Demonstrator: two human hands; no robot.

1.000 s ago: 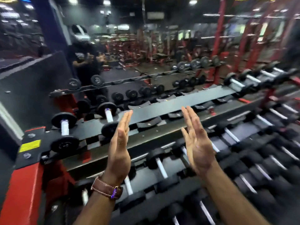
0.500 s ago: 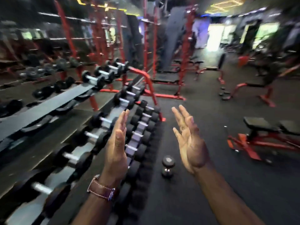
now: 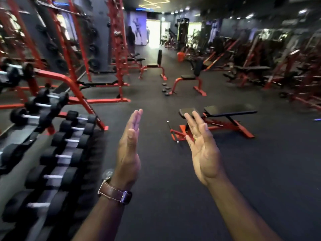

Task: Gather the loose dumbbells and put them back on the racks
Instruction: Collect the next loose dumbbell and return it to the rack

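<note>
While both arms reach forward over a dark, matte rubber floor (image 3: 173, 197), the left hand (image 3: 129, 153) is held edge-on with straight fingers pressed together, holding nothing. The right hand (image 3: 202, 150) is raised beside it, well apart, palm turned inward, fingers straight and slightly spread, also holding nothing. A brown leather watch strap (image 3: 114, 193) with pale stitching and a metal buckle wraps the left wrist.

To the left of the left hand stands a tiered dumbbell rack (image 3: 76, 94) with a red-painted steel frame and grey sloping shelves. Racked dumbbells (image 3: 67, 155) lie in rows on it, each with round black rubbery heads joined by a short shiny metal handle; those nearest the camera are blurred. Beyond the fingertips of both hands, far across the floor, a small cluster of dark round weights (image 3: 165, 89) lies on the floor just beside the foot of a red-framed bench; their exact kind is too small to tell.

Just beyond the right hand sits a flat bench (image 3: 225, 113) with black padded cushions on a red tubular frame. Farther off stand more red benches and machines, blurred.
</note>
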